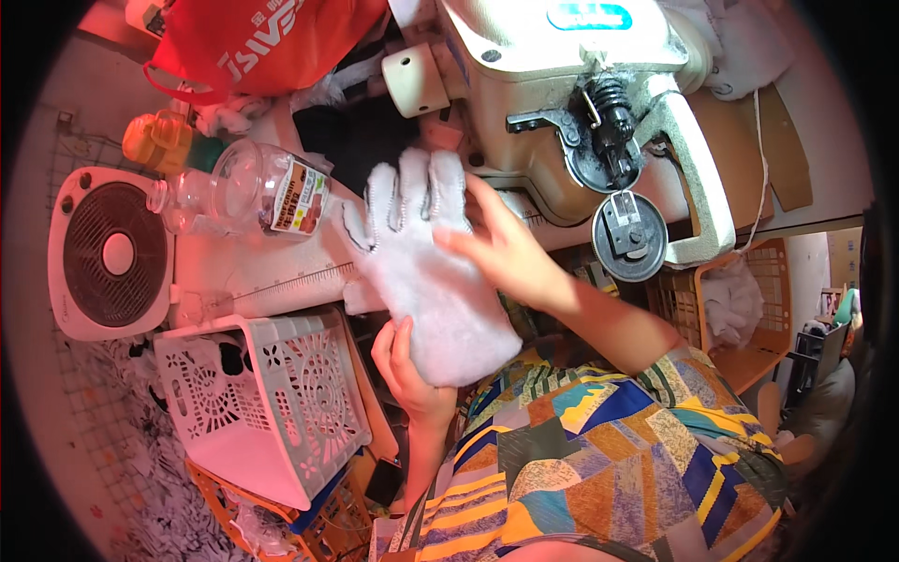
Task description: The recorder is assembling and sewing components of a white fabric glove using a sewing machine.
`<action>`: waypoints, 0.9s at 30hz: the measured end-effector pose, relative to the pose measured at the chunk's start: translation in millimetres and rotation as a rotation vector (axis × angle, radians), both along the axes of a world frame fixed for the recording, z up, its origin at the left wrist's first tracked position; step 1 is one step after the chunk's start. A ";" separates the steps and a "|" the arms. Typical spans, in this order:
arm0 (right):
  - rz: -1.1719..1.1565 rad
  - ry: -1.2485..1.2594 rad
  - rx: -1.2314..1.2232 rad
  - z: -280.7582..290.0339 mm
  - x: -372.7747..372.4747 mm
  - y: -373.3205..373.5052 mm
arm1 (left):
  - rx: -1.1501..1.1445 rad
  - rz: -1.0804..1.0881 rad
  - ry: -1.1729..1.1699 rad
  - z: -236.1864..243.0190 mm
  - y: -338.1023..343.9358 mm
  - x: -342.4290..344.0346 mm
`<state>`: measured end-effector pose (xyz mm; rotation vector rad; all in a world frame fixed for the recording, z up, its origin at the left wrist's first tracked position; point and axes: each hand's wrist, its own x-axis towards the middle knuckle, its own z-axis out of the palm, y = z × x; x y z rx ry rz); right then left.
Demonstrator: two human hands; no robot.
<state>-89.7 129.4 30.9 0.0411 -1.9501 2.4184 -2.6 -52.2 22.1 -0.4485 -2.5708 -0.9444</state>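
A fluffy white glove (426, 281) with dark stitching along its finger seams is held up in front of me, its fingers pointing away. My left hand (412, 370) grips its lower left edge near the cuff, thumb on the near face. On the right side my right hand (501, 244) pinches the glove below its fingers, with the thumb on top and the other fingers partly hidden behind. Just beyond, to the right, stands a white sewing machine (524, 94) with a dark round feed disc (630, 236) at its working end.
A box fan (114, 248), a clear plastic jar (272, 192) and a red bag (262, 47) are at the left and far left. A white plastic basket (272, 403) stands below the table edge. An orange crate (749, 290) with white material is at right.
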 end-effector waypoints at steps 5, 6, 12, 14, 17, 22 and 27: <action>0.075 0.310 0.708 31.0 72.8 3.2 | 0.243 0.123 0.023 6.0 12.3 -5.2; 0.163 0.381 0.784 31.7 78.2 2.9 | 0.268 0.112 -0.007 6.4 13.9 -6.0; -0.178 0.504 0.848 4.6 46.1 -10.1 | 0.721 0.113 -0.153 6.8 41.3 -0.6; -0.241 0.507 0.862 7.2 34.3 -6.6 | 0.887 0.051 -0.265 5.1 43.6 3.1; -0.359 0.530 0.772 16.1 19.7 -7.2 | 0.855 -0.045 -0.266 17.9 45.0 14.0; -0.489 0.601 0.789 23.7 20.9 -4.7 | 0.419 -0.135 -0.022 29.0 35.9 5.7; -0.425 0.716 0.720 25.7 34.9 -7.2 | 0.372 0.058 0.370 17.4 29.0 -28.0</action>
